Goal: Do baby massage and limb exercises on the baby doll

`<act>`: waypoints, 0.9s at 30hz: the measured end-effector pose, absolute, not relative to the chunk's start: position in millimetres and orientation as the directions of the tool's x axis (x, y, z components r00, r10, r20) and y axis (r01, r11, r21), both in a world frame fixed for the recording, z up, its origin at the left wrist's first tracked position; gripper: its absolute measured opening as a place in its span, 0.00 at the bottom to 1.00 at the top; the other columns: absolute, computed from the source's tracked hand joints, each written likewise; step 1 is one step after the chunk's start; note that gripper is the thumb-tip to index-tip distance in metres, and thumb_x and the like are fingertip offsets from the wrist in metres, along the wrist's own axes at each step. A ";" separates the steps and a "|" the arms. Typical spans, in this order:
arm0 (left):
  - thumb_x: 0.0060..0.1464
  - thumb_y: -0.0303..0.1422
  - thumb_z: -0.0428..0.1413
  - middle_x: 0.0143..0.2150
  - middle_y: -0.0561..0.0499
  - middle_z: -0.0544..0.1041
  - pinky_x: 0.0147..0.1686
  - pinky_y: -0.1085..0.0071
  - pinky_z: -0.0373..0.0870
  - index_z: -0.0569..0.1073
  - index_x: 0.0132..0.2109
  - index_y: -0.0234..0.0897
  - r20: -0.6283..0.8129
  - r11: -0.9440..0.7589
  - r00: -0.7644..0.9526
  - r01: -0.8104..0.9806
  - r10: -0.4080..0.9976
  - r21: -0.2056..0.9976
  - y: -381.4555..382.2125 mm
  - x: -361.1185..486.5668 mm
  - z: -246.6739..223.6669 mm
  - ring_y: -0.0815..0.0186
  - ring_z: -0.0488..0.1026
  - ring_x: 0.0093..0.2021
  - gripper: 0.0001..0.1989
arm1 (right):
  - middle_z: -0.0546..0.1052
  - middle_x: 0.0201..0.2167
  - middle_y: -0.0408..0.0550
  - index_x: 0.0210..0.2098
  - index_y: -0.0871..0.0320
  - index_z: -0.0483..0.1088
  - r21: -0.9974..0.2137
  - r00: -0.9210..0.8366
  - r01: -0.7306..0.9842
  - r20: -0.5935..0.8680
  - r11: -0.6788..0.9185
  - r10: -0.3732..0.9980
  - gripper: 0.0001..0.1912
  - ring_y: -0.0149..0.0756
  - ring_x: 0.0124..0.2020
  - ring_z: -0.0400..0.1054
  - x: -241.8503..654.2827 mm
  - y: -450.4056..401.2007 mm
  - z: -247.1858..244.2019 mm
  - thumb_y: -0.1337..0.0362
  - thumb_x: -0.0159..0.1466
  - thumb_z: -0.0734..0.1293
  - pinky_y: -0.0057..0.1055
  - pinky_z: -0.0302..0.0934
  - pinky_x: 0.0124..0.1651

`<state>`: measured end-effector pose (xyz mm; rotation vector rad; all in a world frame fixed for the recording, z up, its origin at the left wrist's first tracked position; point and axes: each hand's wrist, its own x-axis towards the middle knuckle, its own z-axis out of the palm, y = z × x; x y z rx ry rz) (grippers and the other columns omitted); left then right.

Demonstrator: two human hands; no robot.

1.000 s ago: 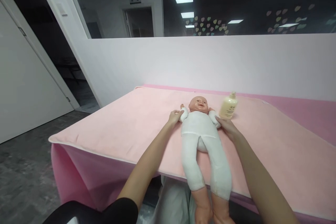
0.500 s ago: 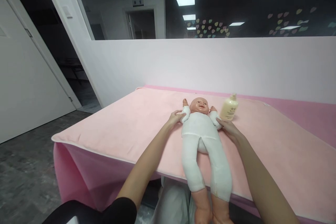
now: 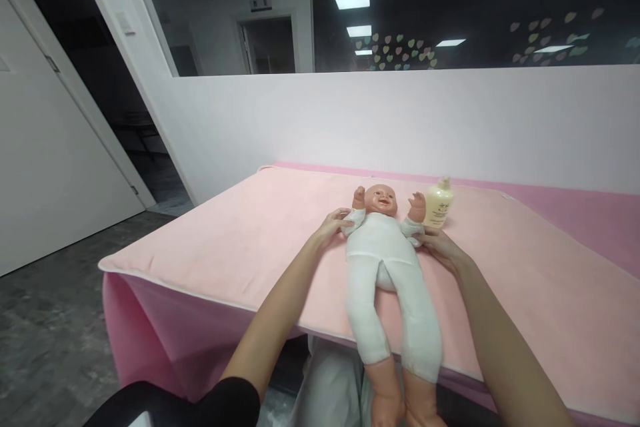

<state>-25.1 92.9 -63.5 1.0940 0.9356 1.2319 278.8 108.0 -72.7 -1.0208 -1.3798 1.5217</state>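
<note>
A baby doll (image 3: 381, 240) with a white cloth body lies face up, its head away from me. Its lower legs hang past the table's near edge. My left hand (image 3: 333, 224) is closed around the doll's arm on the left side, by the elbow. On the other side, my right hand (image 3: 440, 247) grips the doll's other arm near the elbow. Both doll forearms point up beside its head. Just beyond my right hand stands a pale yellow pump bottle (image 3: 439, 203), partly covered by the doll's raised hand.
The doll and bottle are on a table under a pink cloth (image 3: 225, 233) that drapes over the near left corner. Behind it rises a white wall (image 3: 320, 117) with a dark window (image 3: 425, 7) above. A white door (image 3: 60, 127) stands at the left.
The doll's arms have shifted: both forearms are raised further, and the doll's hand on the right now overlaps the bottle. My hands have moved slightly outward with the arms.
</note>
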 end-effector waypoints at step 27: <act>0.32 0.32 0.68 0.34 0.52 0.76 0.38 0.73 0.62 0.72 0.36 0.33 0.121 -0.063 0.182 -0.295 0.976 0.953 95.3 -29.6 -69.2 0.70 0.71 0.35 0.20 | 0.78 0.40 0.45 0.36 0.54 0.77 -0.993 -0.261 -0.115 0.009 -0.021 0.965 0.16 0.38 0.43 0.70 274.3 107.2 -70.3 0.65 0.45 0.73 0.30 0.66 0.44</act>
